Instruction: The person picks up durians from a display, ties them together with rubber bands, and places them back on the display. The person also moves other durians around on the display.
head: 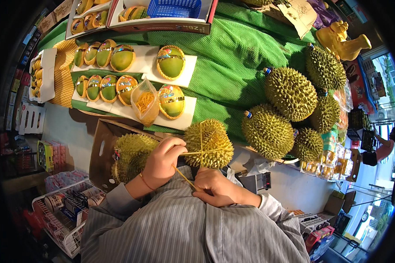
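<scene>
A spiky yellow-green durian rests at the front edge of the green-covered stand, directly before me. One yellow band crosses over its top, in strands at right angles. My left hand, with a thin red cord at the wrist, pinches a band strand at the durian's left side. My right hand is closed around the lower part of the band, close to my striped shirt. Between the hands a taut yellow length runs diagonally. Beside my left hand, another durian lies in a cardboard box.
Several banded mangoes in foam nets sit on the green cloth. Near them stands a plastic bag of yellow bands. More durians are piled at right, above a scale. A person is at far right.
</scene>
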Demonstrator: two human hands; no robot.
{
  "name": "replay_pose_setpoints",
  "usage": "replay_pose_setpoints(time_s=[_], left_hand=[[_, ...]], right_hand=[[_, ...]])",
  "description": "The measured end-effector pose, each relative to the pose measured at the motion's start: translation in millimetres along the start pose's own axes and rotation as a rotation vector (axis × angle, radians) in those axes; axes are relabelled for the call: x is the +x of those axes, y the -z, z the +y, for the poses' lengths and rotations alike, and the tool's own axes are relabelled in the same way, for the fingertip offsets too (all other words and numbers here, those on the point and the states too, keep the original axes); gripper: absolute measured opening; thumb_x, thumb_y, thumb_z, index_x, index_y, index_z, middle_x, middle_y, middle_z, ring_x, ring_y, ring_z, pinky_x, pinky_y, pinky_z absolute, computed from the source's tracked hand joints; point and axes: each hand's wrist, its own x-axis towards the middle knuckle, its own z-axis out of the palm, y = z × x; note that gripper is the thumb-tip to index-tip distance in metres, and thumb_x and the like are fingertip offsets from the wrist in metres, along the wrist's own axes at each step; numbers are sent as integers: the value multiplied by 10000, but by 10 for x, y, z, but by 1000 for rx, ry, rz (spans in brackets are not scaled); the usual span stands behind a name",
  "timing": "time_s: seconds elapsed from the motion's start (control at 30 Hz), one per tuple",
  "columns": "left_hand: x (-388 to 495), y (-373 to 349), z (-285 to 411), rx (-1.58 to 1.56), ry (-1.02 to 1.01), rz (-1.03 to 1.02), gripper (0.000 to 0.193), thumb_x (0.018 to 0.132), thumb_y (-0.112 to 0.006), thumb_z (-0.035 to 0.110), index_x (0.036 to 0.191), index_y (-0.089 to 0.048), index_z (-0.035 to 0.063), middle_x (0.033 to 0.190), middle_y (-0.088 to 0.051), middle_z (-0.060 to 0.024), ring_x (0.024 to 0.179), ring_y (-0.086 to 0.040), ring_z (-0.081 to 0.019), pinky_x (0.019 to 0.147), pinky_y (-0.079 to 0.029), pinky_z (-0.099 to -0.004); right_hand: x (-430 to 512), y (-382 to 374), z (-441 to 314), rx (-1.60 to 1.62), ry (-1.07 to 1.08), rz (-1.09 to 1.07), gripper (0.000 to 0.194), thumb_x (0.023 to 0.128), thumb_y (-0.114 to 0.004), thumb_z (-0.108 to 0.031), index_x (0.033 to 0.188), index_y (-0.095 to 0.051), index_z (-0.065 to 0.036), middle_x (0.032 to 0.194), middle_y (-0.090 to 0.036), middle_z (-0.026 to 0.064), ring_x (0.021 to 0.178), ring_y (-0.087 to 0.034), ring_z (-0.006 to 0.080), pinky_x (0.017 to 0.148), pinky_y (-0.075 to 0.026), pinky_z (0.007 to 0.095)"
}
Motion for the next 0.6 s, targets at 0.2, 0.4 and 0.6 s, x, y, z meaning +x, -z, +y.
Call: replay_pose_setpoints(time_s=[0.2, 0.4, 0.6], left_hand=[[54, -267, 44, -971, 357, 57, 61, 948, -537, 57, 938, -582, 18, 705, -542, 6, 602, -513, -67, 552, -435, -259], [303, 42, -359, 366, -378, -89, 133, 767, -639, 66, 711, -519, 83, 636, -407, -56, 541, -511, -232, 478, -417, -350], [451, 332, -570, 418, -229, -75, 138, 788, -594, -11, 923, -584, 15, 791, -537, -91, 648, -583, -240, 568, -486, -324]], right_hand=[[-109, 38, 19, 126, -118, 61, 299, 757, -673, -56, 579, -433, -51, 530, -431, 66, 538, -410, 254, 570, -342, 358], [-366, 116, -77, 106, -194, 227, 319, 742, -676, -64, 569, -409, -52, 516, -407, 62, 527, -394, 245, 552, -312, 351], [-585, 258, -176, 114, -470, 298, 272, 767, -672, -69, 611, -452, -39, 545, -411, 32, 504, -377, 162, 500, -300, 309]])
